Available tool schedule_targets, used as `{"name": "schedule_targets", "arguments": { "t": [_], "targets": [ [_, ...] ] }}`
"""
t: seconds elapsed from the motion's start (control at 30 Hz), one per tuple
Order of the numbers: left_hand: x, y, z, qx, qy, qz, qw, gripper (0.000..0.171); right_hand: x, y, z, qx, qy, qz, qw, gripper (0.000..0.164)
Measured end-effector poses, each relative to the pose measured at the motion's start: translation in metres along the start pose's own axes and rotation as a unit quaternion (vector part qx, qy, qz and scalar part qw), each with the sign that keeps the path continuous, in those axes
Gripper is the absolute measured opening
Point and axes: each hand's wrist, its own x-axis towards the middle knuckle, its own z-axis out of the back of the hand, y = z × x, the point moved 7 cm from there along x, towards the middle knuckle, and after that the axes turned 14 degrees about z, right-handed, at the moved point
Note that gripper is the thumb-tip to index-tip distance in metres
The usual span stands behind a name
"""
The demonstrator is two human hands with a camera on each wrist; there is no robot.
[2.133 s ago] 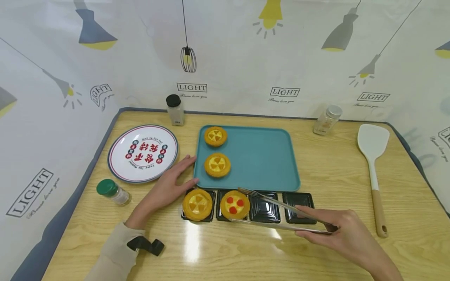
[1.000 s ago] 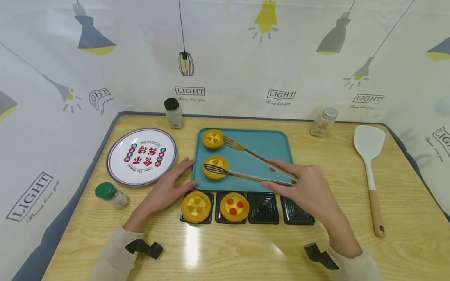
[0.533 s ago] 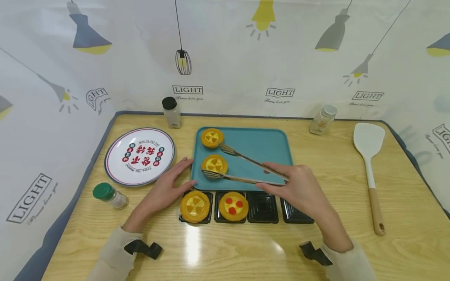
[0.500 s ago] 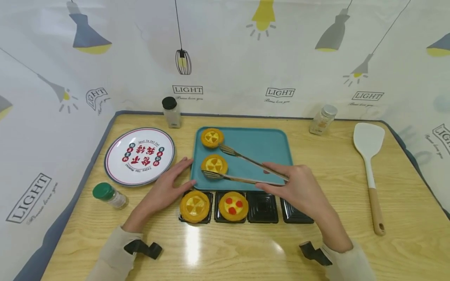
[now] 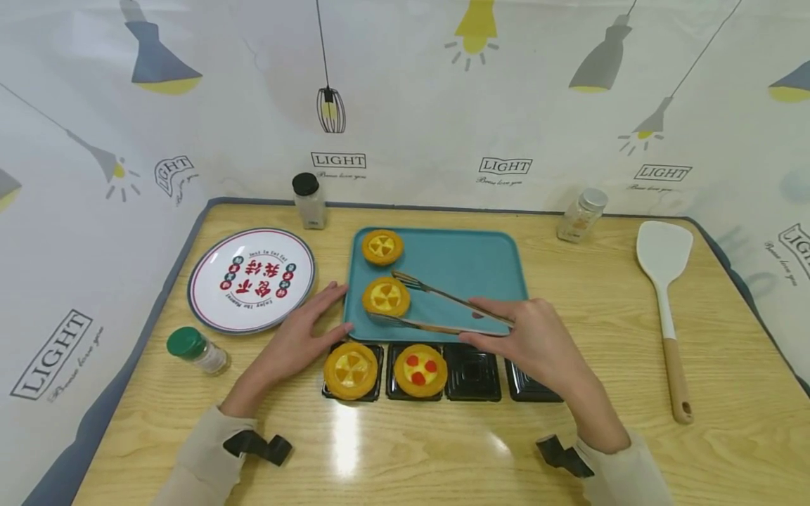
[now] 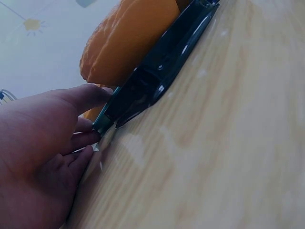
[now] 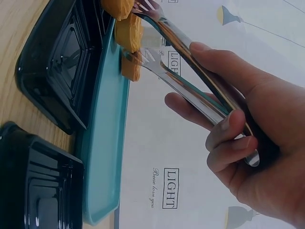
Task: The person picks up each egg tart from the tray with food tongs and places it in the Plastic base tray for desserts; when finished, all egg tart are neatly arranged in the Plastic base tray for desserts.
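Note:
My right hand (image 5: pixel 538 344) grips steel tongs (image 5: pixel 435 290) by their rear end, thumb and fingers curled round both arms. The tongs' slotted tips stand on either side of the nearer tart (image 5: pixel 386 297) on the teal tray (image 5: pixel 462 249). A farther tart (image 5: pixel 382 248) with the same fruit wedges lies behind it. My left hand (image 5: pixel 300 341) rests at the tray's left edge, fingers extended, thumb at the near corner. In front stand black plastic trays; one bears a wedge-topped tart (image 5: pixel 351 372), its neighbour a red-dotted tart (image 5: pixel 420 371).
Two more black trays, a middle one (image 5: pixel 472 374) and a right one (image 5: pixel 531 386), continue the row. A plate (image 5: pixel 209 284) and a green-capped jar (image 5: pixel 199 349) stand left. Behind are a black-capped jar (image 5: pixel 310 204) and a silver-capped jar (image 5: pixel 582 216); a white spatula (image 5: pixel 666 253) lies right.
My right hand has carried the tongs from the red-dotted tart up over the teal tray. The tips have since come closer together around the nearer tart. My left hand stays at the tray edge.

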Motion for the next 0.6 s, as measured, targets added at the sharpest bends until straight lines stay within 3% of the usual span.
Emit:
{"name": "schedule_targets", "arguments": {
  "t": [0.6],
  "targets": [
    [0.0002,-0.0007,0.0,-0.003,-0.001,-0.001,1.0,0.068,-0.0008,0.0025,0.001,-0.003,-0.012,0.012,1.0,0.049]
  ]
}}
